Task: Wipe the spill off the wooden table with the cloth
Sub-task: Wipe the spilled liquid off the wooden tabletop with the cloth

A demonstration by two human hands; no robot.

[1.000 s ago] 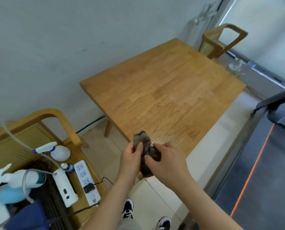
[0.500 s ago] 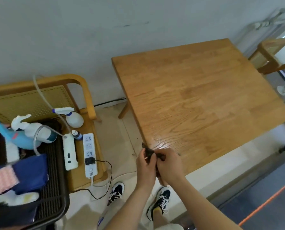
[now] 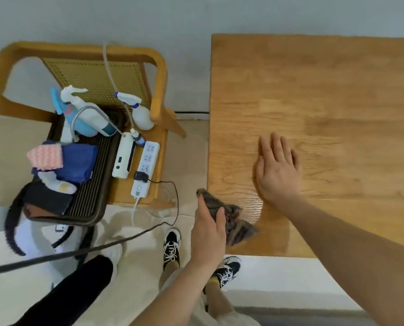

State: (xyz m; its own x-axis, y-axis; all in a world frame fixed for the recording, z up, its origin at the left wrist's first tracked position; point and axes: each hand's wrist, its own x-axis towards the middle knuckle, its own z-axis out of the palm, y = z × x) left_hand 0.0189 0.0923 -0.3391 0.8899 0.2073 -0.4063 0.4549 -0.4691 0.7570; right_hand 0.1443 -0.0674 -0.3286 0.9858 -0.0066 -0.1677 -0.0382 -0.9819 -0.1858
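The wooden table fills the right half of the view. A wet, glossy patch, the spill, lies at its near left corner. My left hand grips a crumpled grey-brown cloth right at that corner, with the cloth hanging over the table's edge. My right hand rests flat on the tabletop with fingers spread, just beyond the wet patch and apart from the cloth.
To the left stands a wooden chair carrying a dark tray with spray bottles, folded cloths and a white power strip. A black cable crosses the floor. Another person's dark-trousered leg stands lower left.
The view has swung left and downward. My right hand let go of the cloth and moved onto the tabletop; my left hand alone now holds the cloth at the table's corner.
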